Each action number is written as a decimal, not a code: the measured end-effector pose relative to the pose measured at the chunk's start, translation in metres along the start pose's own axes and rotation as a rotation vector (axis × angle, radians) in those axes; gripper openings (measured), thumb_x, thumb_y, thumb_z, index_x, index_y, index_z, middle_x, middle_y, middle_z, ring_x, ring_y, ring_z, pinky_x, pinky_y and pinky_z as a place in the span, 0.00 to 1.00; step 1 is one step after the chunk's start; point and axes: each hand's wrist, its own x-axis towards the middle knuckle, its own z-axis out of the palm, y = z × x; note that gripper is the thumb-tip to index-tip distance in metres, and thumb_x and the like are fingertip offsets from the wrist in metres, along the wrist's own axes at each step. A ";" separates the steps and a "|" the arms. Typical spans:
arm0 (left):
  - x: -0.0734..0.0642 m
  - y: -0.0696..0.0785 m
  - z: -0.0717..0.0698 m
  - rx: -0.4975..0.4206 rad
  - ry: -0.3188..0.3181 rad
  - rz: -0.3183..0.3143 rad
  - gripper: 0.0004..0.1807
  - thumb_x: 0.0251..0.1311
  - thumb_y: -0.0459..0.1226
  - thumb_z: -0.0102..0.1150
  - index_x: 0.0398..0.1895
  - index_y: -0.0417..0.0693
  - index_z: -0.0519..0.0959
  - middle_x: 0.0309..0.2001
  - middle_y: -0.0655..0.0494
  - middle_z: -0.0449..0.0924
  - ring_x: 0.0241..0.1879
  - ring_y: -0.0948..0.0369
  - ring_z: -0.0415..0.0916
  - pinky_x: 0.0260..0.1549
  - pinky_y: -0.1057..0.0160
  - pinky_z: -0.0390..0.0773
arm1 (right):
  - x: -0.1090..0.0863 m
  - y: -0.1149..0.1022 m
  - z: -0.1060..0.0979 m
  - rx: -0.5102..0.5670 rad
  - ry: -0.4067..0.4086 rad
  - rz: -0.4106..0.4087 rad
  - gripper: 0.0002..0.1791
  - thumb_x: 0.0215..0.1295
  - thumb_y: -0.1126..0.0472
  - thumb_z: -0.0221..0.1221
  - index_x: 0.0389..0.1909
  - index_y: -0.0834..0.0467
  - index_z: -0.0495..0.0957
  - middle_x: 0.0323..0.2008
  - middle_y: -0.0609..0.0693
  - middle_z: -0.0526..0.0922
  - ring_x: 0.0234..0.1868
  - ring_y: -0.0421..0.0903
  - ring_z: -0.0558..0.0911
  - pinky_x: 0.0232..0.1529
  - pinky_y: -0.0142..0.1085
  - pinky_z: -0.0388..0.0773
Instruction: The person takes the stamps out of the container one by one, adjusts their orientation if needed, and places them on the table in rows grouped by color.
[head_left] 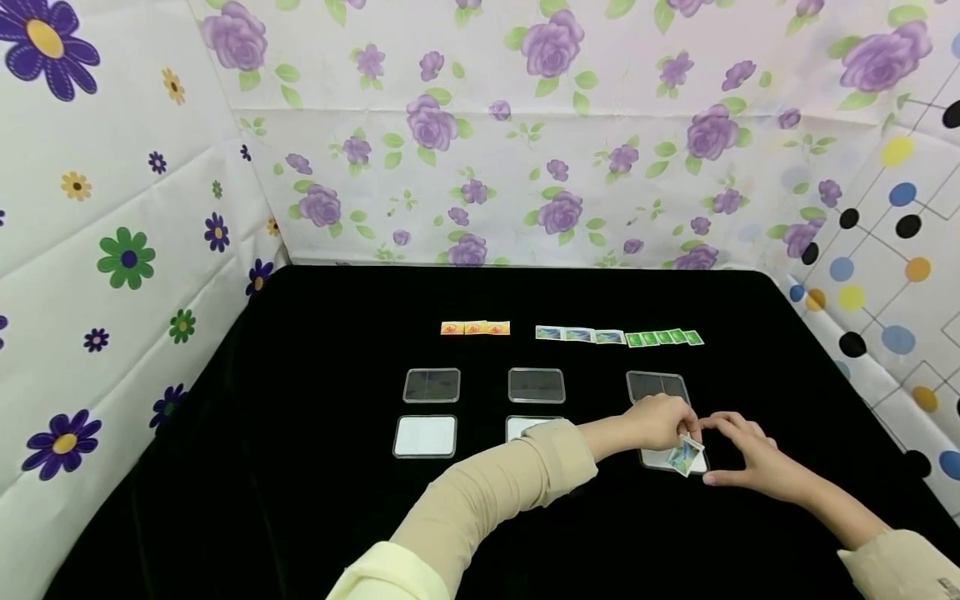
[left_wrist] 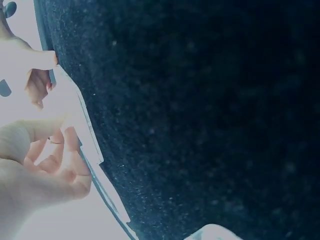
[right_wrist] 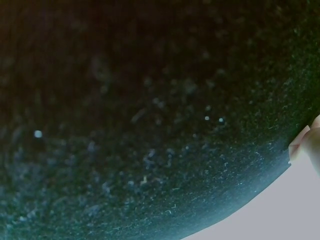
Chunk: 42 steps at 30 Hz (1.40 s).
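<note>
My left hand (head_left: 663,421) reaches across to the right and pinches a small blue-green picture stamp (head_left: 686,456) between thumb and fingers. It hangs tilted over a white-lined clear plastic case (head_left: 657,460), partly covered by the hand. On the case's right side, my right hand (head_left: 757,458) rests with index finger and thumb spread along the edge, thumb at the near corner. The left wrist view shows both the left hand (left_wrist: 50,170) and the right hand (left_wrist: 25,60) at the case, washed out by glare. Just behind lies a clear lid (head_left: 656,385), its front edge hidden.
Toward the back lie rows of orange stamps (head_left: 475,328), blue landscape stamps (head_left: 580,334) and green stamps (head_left: 663,337). Clear lids (head_left: 432,385) (head_left: 536,385) stand behind white-lined cases (head_left: 425,437) (head_left: 525,427) to the left. Patterned cloth walls (head_left: 480,133) border the black table (head_left: 247,433).
</note>
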 end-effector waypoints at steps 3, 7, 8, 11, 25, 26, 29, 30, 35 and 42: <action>0.001 -0.003 -0.001 -0.042 0.016 0.008 0.09 0.57 0.33 0.62 0.36 0.57 0.85 0.30 0.68 0.81 0.24 0.77 0.68 0.25 0.82 0.62 | 0.000 0.000 0.000 0.001 0.001 -0.006 0.37 0.47 0.56 0.71 0.56 0.65 0.67 0.56 0.64 0.65 0.49 0.65 0.64 0.36 0.58 0.63; 0.003 -0.006 -0.004 -0.088 0.023 0.032 0.06 0.60 0.37 0.60 0.37 0.56 0.85 0.32 0.67 0.84 0.27 0.77 0.70 0.27 0.82 0.63 | 0.001 0.000 0.000 -0.008 -0.002 -0.005 0.38 0.47 0.55 0.71 0.56 0.65 0.67 0.55 0.64 0.65 0.49 0.65 0.64 0.35 0.57 0.64; 0.003 -0.007 -0.005 -0.097 0.017 0.042 0.06 0.60 0.37 0.60 0.37 0.56 0.85 0.32 0.67 0.83 0.27 0.76 0.70 0.27 0.82 0.63 | 0.000 0.001 0.000 -0.008 -0.003 -0.003 0.38 0.47 0.55 0.71 0.57 0.65 0.66 0.55 0.64 0.65 0.49 0.66 0.64 0.35 0.58 0.64; 0.002 -0.007 -0.006 -0.123 -0.013 0.070 0.06 0.63 0.38 0.57 0.38 0.53 0.83 0.32 0.66 0.82 0.27 0.76 0.68 0.27 0.82 0.62 | 0.000 0.001 0.000 -0.008 -0.006 0.004 0.38 0.47 0.56 0.71 0.57 0.66 0.66 0.56 0.64 0.65 0.50 0.66 0.64 0.35 0.58 0.64; -0.005 -0.013 -0.005 -0.202 -0.130 0.287 0.08 0.68 0.33 0.47 0.45 0.44 0.73 0.46 0.54 0.79 0.38 0.69 0.77 0.33 0.83 0.72 | -0.003 0.001 0.003 -0.015 0.022 -0.010 0.39 0.46 0.57 0.72 0.57 0.68 0.66 0.55 0.65 0.65 0.51 0.67 0.64 0.37 0.59 0.63; -0.005 -0.015 -0.006 -0.196 -0.144 0.301 0.08 0.68 0.33 0.46 0.44 0.44 0.75 0.46 0.54 0.78 0.41 0.69 0.77 0.37 0.83 0.72 | -0.003 0.001 0.003 -0.011 0.023 -0.013 0.39 0.45 0.57 0.72 0.57 0.67 0.66 0.56 0.65 0.65 0.51 0.67 0.64 0.37 0.58 0.63; -0.007 -0.020 -0.007 -0.139 -0.171 0.333 0.11 0.68 0.33 0.46 0.42 0.46 0.80 0.47 0.57 0.78 0.50 0.69 0.74 0.48 0.83 0.66 | -0.003 0.001 0.004 0.026 0.016 -0.018 0.37 0.46 0.58 0.71 0.56 0.65 0.66 0.56 0.65 0.64 0.51 0.67 0.62 0.37 0.59 0.61; -0.007 -0.022 -0.008 -0.120 -0.182 0.330 0.12 0.68 0.33 0.46 0.42 0.47 0.81 0.47 0.58 0.77 0.50 0.70 0.73 0.50 0.82 0.65 | -0.003 0.001 0.005 0.032 0.015 -0.018 0.37 0.46 0.58 0.71 0.56 0.64 0.66 0.56 0.65 0.63 0.51 0.67 0.62 0.37 0.58 0.60; -0.010 -0.030 -0.011 -0.071 -0.180 0.315 0.12 0.68 0.32 0.47 0.45 0.48 0.81 0.50 0.58 0.75 0.44 0.72 0.72 0.44 0.82 0.66 | -0.003 0.000 0.004 0.032 0.011 0.004 0.36 0.47 0.57 0.71 0.57 0.60 0.67 0.57 0.65 0.63 0.52 0.67 0.61 0.38 0.57 0.59; -0.015 -0.042 -0.017 -0.133 -0.184 0.326 0.19 0.62 0.27 0.51 0.57 0.46 0.75 0.56 0.53 0.70 0.40 0.70 0.66 0.37 0.83 0.65 | -0.001 0.000 0.002 0.021 0.007 0.018 0.35 0.48 0.56 0.71 0.57 0.59 0.67 0.57 0.65 0.63 0.52 0.67 0.61 0.38 0.56 0.59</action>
